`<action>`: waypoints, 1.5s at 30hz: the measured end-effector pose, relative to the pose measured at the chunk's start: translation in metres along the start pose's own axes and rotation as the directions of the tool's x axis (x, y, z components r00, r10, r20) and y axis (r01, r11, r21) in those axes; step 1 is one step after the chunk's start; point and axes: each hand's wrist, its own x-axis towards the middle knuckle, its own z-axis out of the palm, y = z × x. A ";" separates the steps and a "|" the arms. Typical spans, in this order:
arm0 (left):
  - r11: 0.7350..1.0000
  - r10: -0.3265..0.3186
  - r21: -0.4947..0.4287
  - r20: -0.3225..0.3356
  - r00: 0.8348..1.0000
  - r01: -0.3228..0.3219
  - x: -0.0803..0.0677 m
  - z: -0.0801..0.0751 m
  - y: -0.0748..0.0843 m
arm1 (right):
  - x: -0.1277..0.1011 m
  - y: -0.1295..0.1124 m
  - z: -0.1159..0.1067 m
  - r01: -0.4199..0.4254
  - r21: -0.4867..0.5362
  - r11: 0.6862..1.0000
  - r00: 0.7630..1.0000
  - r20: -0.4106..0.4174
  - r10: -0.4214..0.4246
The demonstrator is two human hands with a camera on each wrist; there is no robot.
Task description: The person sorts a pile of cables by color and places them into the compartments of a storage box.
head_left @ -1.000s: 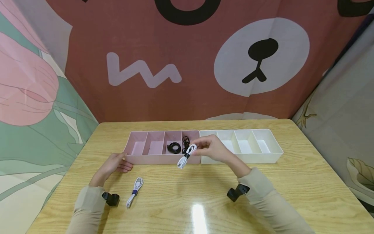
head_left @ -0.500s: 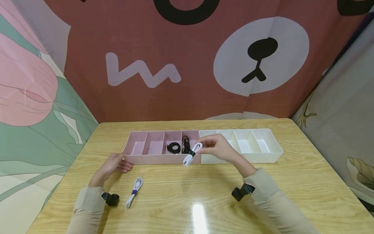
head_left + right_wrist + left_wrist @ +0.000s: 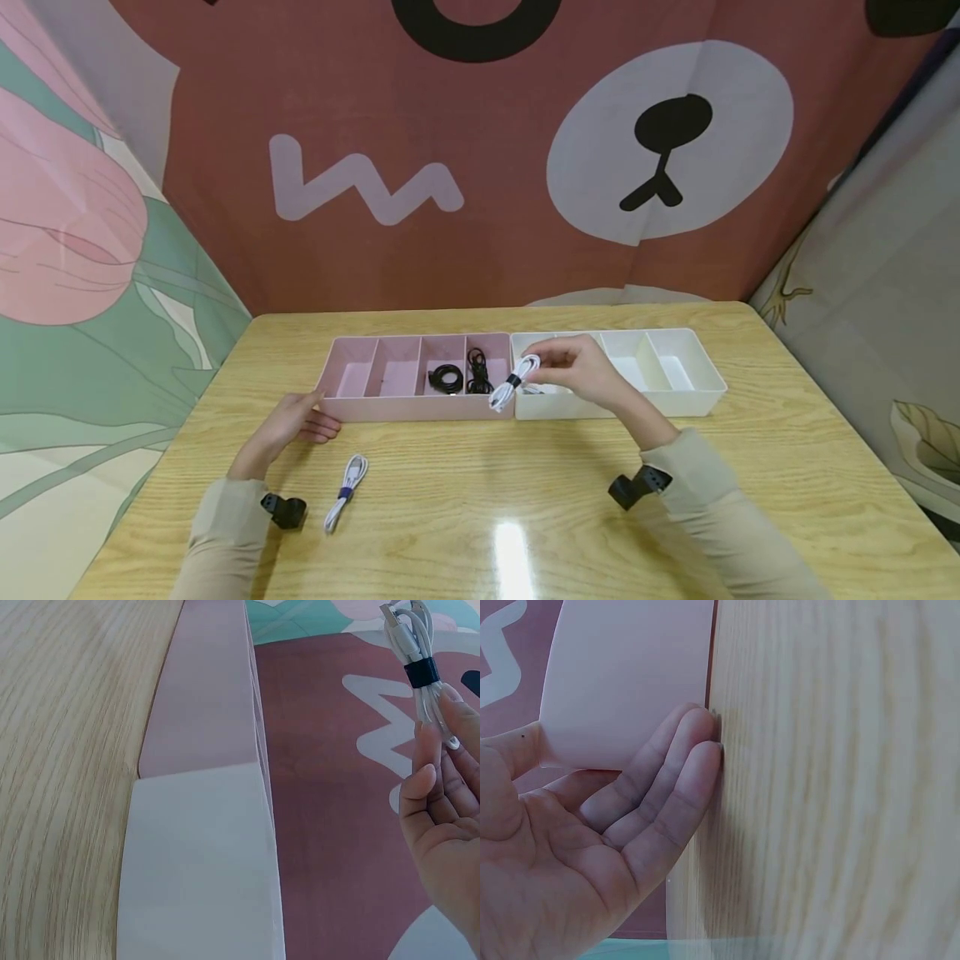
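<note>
My right hand [image 3: 573,369] pinches a coiled white cable [image 3: 513,382] bound with a dark strap and holds it over the left end of the white divided tray [image 3: 705,402]. In the right wrist view the same cable [image 3: 415,652] hangs from my fingertips [image 3: 427,780] above the tray wall. My left hand [image 3: 296,420] lies relaxed on the table against the front left corner of the pink divided tray [image 3: 390,408]; its fingers [image 3: 676,769] touch the tray [image 3: 626,675]. A second white cable [image 3: 346,490] lies on the table near my left wrist.
Two black coiled cables [image 3: 447,379] [image 3: 477,371] lie in the pink tray's right compartments. The two trays stand end to end across the middle of the wooden table [image 3: 525,500]. Printed fabric walls enclose the table on three sides.
My right hand has carried the white cable rightward and slightly up, from in front of the pink tray's right end to over the white tray's left end. The left hand has stayed put.
</note>
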 end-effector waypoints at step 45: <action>1.000 0.008 0.003 0.003 1.000 -0.008 -0.001 -0.001 -0.001 | -0.021 0.027 -0.056 -0.056 -0.095 0.994 0.990 -0.137 0.043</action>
